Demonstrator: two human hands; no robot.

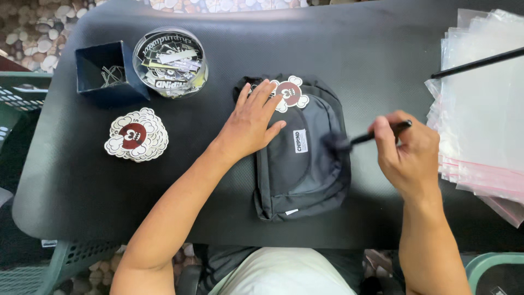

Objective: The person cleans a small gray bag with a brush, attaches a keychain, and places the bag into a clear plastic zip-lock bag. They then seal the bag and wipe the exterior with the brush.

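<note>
- A small black bag lies flat at the centre of the dark bench, with a small white label on its front panel.
- The left hand rests palm-down on the bag's upper left part, fingers spread and flat, gripping nothing; the fingertips reach toward 1 o'clock.
- Those fingertips touch a cloud-shaped sticker, white with a dark red centre, which sits at the bag's 12 o'clock edge.
- The right hand is at 3 o'clock from the bag, closed around a thin black brush; the thumb and fingers pinch its handle.
- The brush's blurred dark tip points toward 9 o'clock and lies over the bag's right side.
- At 9 o'clock from the bag, well apart, a stack of cloud-shaped stickers of the same kind lies on the bench.
- At 11 o'clock stands a round clear tub filled with black and white printed tags.
- Just beside the tub, on its 9 o'clock side, a dark blue square box holds thin metal pieces; what they are is too small to tell.
- At 3 o'clock, past the right hand, lies a pile of clear plastic bags, some with pink strips along their edges.
- A thin black rod crosses the pile's upper part at a slant.
</note>
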